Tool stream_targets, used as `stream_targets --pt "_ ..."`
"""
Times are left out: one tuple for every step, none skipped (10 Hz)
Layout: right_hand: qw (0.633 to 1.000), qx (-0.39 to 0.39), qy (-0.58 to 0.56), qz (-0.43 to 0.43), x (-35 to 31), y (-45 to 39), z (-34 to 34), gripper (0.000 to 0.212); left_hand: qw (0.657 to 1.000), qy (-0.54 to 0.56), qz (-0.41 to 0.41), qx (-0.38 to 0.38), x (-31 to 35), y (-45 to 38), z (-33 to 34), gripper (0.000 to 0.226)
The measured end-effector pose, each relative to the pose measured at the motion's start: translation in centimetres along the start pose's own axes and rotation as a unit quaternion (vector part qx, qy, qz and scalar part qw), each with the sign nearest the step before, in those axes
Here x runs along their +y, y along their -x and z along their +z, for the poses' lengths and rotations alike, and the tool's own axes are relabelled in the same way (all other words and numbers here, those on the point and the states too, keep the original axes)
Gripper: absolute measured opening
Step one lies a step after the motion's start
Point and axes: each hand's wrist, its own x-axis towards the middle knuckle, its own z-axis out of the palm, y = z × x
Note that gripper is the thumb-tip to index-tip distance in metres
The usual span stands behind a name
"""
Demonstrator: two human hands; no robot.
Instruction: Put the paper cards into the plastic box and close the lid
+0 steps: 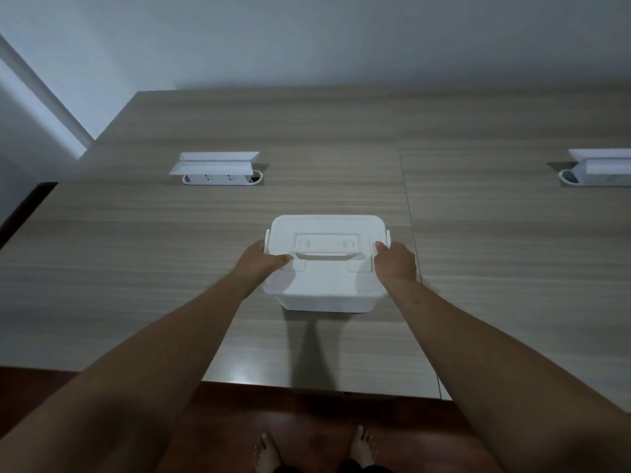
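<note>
A white plastic box [326,291] stands on the wooden table [136,268], a little right of the middle. Its lid [327,230] lies flat on top, with a flat handle folded into it. My left hand [263,262] grips the box's left near corner, thumb lying on the lid's front edge. My right hand [396,262] grips the right near corner by the side clasp. No paper cards show anywhere; the box's inside is hidden under the lid.
A white pop-up socket unit [218,169] with its flap raised sits in the table at the back left. A second one [597,167] is at the far right edge. The table's near edge runs just in front of my bare feet [314,452].
</note>
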Motion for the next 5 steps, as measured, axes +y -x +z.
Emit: stream_targets --pt "1.0 -0.004 -0.011 -0.003 0.1 0.2 -0.1 0.041 0.999 -0.022 0.005 0.037 0.0 -0.3 0.6 0.053" --pt "1.0 -0.023 -0.013 -0.011 0.1 0.1 -0.7 0.04 0.991 -0.058 -0.012 0.117 0.5 -0.8 2.1 0.065" --pt "0.999 -0.047 -0.015 -0.003 0.6 -0.2 -1.7 0.037 0.954 -0.235 0.087 0.162 0.9 -1.1 3.4 0.071" --pt "0.998 -0.044 0.016 -0.028 0.5 0.8 -2.7 0.054 0.904 -0.356 0.192 0.137 1.1 -1.2 4.4 0.063" --pt "0.997 0.013 -0.004 -0.078 -1.0 2.8 -5.0 0.048 0.885 -0.383 0.254 0.072 0.9 -1.9 5.6 0.057"
